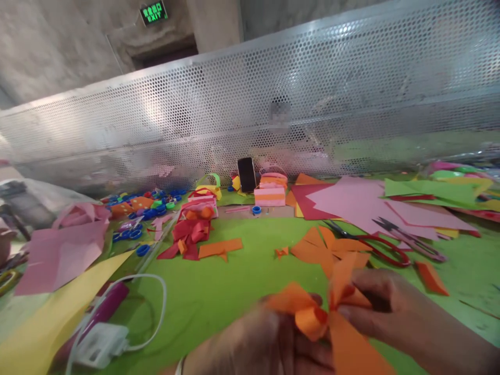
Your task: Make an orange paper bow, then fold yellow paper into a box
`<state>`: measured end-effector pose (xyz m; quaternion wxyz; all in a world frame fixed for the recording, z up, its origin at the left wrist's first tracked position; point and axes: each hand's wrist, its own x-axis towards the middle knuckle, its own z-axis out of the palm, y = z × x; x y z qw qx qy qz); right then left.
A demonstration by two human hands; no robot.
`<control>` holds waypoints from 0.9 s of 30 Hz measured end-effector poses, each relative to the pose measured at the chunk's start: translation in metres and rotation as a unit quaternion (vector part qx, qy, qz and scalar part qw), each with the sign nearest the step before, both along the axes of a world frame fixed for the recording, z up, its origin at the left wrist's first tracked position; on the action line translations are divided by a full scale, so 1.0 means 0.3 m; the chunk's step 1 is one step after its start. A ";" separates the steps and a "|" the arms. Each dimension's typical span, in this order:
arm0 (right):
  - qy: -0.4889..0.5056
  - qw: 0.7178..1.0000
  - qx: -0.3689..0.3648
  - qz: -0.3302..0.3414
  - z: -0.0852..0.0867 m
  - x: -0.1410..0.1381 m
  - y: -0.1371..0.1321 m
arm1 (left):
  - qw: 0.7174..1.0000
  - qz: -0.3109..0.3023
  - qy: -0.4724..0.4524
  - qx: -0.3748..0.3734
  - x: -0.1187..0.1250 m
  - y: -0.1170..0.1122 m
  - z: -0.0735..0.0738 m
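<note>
Between both hands is a piece of folded orange paper (310, 319) with curled loops and long strips, shaped like a bow. My left hand (265, 338), somewhat blurred, is palm up beneath it with its fingers closed around the paper's left side. The thumb and fingers of my right hand (394, 312) pinch the folds near the middle. Just beyond them lie cut orange paper petals (312, 247) and a small orange paper scrap (282, 253). Red-handled scissors (390, 252) rest right of the petals.
Pink scissors (414, 242) and pink sheets (347, 198) lie at the right. Red paper bows (191, 232) and an orange strip (221, 249) sit left of centre. A white charger (101, 344) with a looped cable is front left. A phone (246, 174) leans against the perforated metal screen (219, 114).
</note>
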<state>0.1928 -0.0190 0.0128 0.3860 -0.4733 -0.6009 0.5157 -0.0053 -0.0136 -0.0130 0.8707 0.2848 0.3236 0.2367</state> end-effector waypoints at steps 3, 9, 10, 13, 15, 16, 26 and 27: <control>0.030 0.993 -0.073 -0.084 -0.005 0.009 0.012 | 0.989 0.114 0.087 -0.027 -0.001 0.035 0.045; 0.117 0.970 -0.174 -0.123 -0.008 0.015 0.028 | 0.927 0.334 0.163 0.046 -0.021 0.094 0.108; 0.119 0.970 -0.174 -0.120 -0.011 0.014 0.027 | 0.938 0.305 0.154 0.052 -0.021 0.087 0.100; 0.109 0.976 -0.149 -0.115 -0.021 0.004 0.021 | 0.983 0.142 0.101 0.063 -0.012 0.041 0.064; 0.104 0.981 -0.130 -0.104 -0.019 -0.008 0.012 | 0.995 0.031 0.063 0.070 0.003 0.004 0.049; 0.107 0.982 -0.123 -0.091 -0.014 -0.016 0.006 | 0.996 0.001 0.040 0.080 0.013 -0.012 0.045; 0.036 0.997 -0.045 -0.059 -0.038 -0.065 -0.028 | 0.980 0.180 0.004 0.086 0.072 -0.033 0.032; 0.045 0.996 -0.052 -0.060 -0.044 -0.065 -0.028 | 0.979 0.187 0.012 0.075 0.071 -0.032 0.033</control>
